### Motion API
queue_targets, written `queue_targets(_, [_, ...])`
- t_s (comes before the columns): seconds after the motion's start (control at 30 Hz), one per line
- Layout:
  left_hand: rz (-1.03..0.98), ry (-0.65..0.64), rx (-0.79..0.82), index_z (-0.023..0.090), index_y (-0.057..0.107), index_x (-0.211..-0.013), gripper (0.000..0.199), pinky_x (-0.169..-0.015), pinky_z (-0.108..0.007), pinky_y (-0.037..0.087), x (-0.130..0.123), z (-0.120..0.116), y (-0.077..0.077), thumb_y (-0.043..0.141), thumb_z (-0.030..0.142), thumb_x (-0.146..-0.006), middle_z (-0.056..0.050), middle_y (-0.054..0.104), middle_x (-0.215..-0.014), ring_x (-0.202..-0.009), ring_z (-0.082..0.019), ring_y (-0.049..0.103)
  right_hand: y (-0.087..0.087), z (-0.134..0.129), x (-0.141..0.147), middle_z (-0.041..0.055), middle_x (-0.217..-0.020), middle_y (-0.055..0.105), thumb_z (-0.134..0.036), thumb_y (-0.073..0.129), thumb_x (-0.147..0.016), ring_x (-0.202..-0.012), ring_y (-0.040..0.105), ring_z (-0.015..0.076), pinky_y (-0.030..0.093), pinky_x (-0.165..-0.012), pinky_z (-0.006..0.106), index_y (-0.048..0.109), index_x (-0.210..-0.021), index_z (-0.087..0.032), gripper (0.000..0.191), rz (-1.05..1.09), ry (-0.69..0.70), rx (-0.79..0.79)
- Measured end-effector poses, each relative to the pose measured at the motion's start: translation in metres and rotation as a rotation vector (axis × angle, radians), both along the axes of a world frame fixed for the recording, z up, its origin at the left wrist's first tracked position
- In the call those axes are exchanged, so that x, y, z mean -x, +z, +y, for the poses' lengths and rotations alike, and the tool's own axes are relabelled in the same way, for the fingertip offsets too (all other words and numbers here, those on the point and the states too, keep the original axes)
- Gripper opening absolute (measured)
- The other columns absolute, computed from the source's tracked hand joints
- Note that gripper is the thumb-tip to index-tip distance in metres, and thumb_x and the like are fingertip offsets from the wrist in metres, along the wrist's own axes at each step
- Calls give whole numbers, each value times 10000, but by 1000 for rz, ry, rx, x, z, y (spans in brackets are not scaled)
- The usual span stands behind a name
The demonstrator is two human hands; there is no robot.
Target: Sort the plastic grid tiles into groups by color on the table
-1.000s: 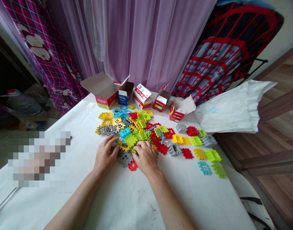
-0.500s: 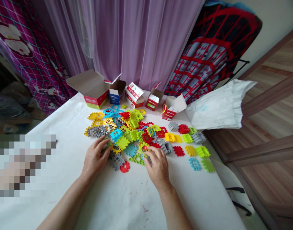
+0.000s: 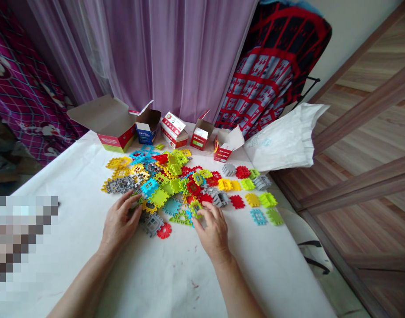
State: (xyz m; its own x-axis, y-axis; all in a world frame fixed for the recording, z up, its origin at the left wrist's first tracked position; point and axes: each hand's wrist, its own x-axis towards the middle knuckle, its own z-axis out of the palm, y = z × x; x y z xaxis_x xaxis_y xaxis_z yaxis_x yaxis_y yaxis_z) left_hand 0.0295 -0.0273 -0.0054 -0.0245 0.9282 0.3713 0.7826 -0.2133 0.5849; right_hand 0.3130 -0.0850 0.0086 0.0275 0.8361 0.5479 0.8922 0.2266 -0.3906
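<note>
A heap of plastic interlocking building pieces (image 3: 159, 197) in yellow, blue, green, red and grey lies in front of me. My left hand (image 3: 120, 220) rests against the heap's left edge, fingers curved and thumb apart, beside a grey square window piece (image 3: 152, 225). A red round notched piece (image 3: 164, 230) lies just right of that. At the heap's front right, my right hand (image 3: 214, 229) has its thumb and fingers spread around the edge, close to a small blue piece (image 3: 189, 215) and a green triangular piece (image 3: 181, 217). Its fingertips partly cover the pieces there.
Right of the heap, small stacks and single pieces stand in rows, including a red square (image 3: 237, 202) and a green square (image 3: 274, 217). Several opened cardboard boxes (image 3: 112, 142) line the back edge. A white sack (image 3: 282, 141) lies at the table's (image 3: 176, 282) back right.
The whole view has shifted, so the table's contents appear farther left. My right thumb and fingers have parted slightly at the heap's edge. My left hand stays at the heap's left side.
</note>
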Motion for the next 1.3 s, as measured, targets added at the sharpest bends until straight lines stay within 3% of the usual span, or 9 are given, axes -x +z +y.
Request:
queue_targets(0.23, [6, -15, -6, 253, 674, -1144, 410, -1021, -478, 511, 0, -1, 0, 471, 493, -882, -94, 608, -1359, -1187, -290, 616, 1, -6, -11, 88, -1004, 693, -282, 572, -901, -986, 639, 216, 512, -873, 348, 656, -951, -216, 119, 95, -46, 8])
queue_targets(0.37, [17, -10, -29, 236, 678, -1135, 428, -1009, -474, 517, -1, -1, -1, 458, 505, -887, -109, 622, -1333, -1167, -292, 628, -2, -7, -8, 115, -1069, 696, -357, 649, -852, -1013, 639, 245, 511, -874, 359, 623, -1069, -188, 277, 27, -99, 77])
queue_targets(0.63, [39, -12, -18, 231, 683, -1133, 424, -1000, -462, 519, -1, -1, 2, 455, 495, -891, -112, 621, -1341, -1161, -279, 634, -7, -2, -11, 102, -1099, 699, -242, 678, -778, -1017, 657, 242, 540, -881, 367, 606, -1187, -191, 419, 107, -76, 189])
queue_targets(0.8, [57, -10, -35, 219, 690, -1121, 448, -987, -453, 523, -2, -1, 3, 432, 508, -897, -127, 630, -1323, -1144, -278, 644, 2, -13, -39, 105, -1190, 673, -204, 634, -759, -1072, 643, 255, 542, -936, 410, 571, -1263, -214, 508, 121, -13, 219])
queue_targets(1.0, [71, -18, -4, 209, 683, -1134, 492, -975, -479, 525, 0, 2, 3, 409, 537, -891, -147, 613, -1344, -1142, -305, 643, 12, -30, -91, 87, -1236, 650, -119, 568, -723, -1176, 599, 246, 501, -1026, 425, 597, -1242, -229, 531, 16, 91, 308])
queue_targets(1.17, [78, -24, 40, 212, 683, -1145, 479, -992, -477, 516, -1, 1, 10, 406, 515, -897, -153, 603, -1362, -1188, -312, 622, 5, -36, -126, 80, -1280, 641, -65, 466, -726, -1216, 579, 218, 466, -1067, 429, 621, -1219, -221, 540, 8, 93, 315])
queue_targets(1.3, [87, -16, 63, 188, 682, -1140, 520, -1013, -474, 504, -2, 1, 13, 400, 542, -884, -157, 595, -1369, -1191, -307, 619, -3, -45, -128, 85, -1266, 647, -98, 459, -760, -1206, 585, 213, 469, -1052, 409, 625, -1185, -214, 471, 30, 8, 236])
